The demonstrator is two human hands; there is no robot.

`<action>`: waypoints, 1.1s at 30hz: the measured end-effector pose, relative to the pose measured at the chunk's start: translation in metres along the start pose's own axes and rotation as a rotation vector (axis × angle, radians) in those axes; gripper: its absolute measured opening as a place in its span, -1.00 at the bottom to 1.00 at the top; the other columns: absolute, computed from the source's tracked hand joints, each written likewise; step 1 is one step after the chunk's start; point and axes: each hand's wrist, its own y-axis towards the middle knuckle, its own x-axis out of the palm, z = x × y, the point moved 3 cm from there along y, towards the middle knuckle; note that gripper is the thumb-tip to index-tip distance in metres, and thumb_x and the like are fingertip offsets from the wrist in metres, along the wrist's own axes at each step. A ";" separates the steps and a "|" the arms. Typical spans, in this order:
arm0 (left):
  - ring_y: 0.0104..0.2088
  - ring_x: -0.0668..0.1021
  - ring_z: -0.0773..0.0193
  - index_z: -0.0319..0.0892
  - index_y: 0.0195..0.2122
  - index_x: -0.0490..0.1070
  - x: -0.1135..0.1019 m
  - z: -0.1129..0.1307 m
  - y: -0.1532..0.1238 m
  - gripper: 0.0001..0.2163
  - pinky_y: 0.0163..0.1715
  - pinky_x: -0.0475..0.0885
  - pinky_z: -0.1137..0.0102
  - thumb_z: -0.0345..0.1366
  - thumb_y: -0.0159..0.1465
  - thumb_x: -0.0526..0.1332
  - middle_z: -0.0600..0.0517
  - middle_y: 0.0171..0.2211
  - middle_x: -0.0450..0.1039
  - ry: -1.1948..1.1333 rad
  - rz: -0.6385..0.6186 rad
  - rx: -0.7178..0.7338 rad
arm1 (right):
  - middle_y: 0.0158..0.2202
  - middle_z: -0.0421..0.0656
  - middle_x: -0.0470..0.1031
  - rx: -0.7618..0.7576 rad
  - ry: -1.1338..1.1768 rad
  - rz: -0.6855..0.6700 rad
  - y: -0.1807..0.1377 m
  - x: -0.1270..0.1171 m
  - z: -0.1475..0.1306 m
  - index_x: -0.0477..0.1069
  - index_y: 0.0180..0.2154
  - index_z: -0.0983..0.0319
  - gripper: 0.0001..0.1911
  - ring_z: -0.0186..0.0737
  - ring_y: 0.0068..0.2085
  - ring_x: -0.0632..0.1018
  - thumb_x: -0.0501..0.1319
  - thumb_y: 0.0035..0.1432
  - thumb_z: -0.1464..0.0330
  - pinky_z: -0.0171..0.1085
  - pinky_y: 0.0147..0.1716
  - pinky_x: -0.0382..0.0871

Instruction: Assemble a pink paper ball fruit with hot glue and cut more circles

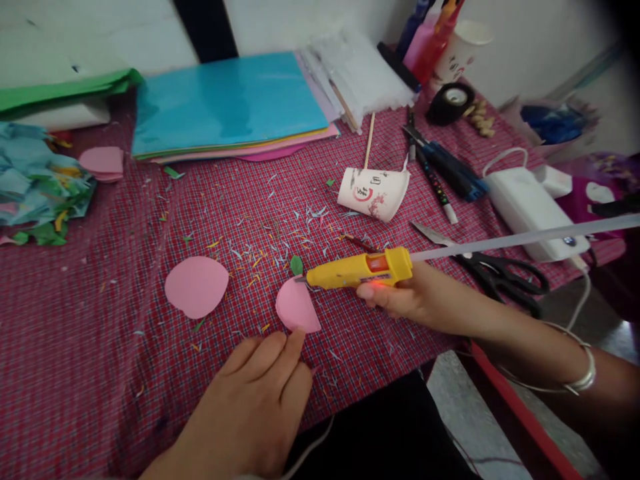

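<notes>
My right hand (400, 297) is closed around a yellow hot glue gun (345, 270), whose red light glows by the grip. A long translucent glue stick (505, 241) sticks out of its back end. The nozzle is at the top edge of a folded pink paper piece (295, 308); whether it touches is hard to tell. With a fingertip on the lower edge of that piece, my left hand (255, 390) holds it down on the cloth, fingers bent and close together. A small green paper leaf (297, 265) lies just above, and a rounded pink paper cutout (197, 287) lies to the left.
Paper scraps litter the checkered tablecloth (130, 267). Scissors (480, 263), a tipped paper cup (374, 193), a marker (443, 197) and a blue-handled cutting tool (453, 170) lie behind my right hand. Coloured sheets (230, 100) are stacked at the back; a white power strip (535, 210) is right.
</notes>
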 end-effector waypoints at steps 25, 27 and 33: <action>-0.11 0.47 0.11 -0.18 -0.37 0.44 0.010 0.012 -0.009 -0.74 -0.15 0.26 0.25 -0.49 0.26 -0.03 -0.18 -0.04 0.55 0.048 0.086 -0.003 | -0.30 -0.18 0.59 -0.034 -0.123 -0.083 -0.001 0.014 -0.001 0.47 -0.20 0.21 -0.79 -0.25 -0.29 0.57 0.19 0.23 0.23 -0.32 -0.27 0.45; -0.11 0.47 0.12 -0.17 -0.39 0.42 0.010 0.014 -0.010 -0.75 -0.16 0.25 0.24 -0.49 0.25 -0.03 -0.19 -0.04 0.55 0.052 0.075 -0.001 | -0.33 -0.19 0.57 -0.060 -0.148 -0.106 -0.001 0.013 -0.003 0.47 -0.24 0.22 -0.81 -0.27 -0.34 0.55 0.19 0.22 0.24 -0.34 -0.32 0.42; -0.12 0.47 0.12 -0.18 -0.37 0.43 0.011 0.014 -0.008 -0.76 -0.16 0.25 0.24 -0.48 0.26 -0.03 -0.21 -0.04 0.55 0.063 0.078 -0.005 | -0.42 -0.21 0.51 -0.089 -0.204 -0.126 -0.003 0.012 -0.005 0.43 -0.33 0.24 -0.80 -0.32 -0.46 0.45 0.22 0.21 0.23 -0.35 -0.46 0.33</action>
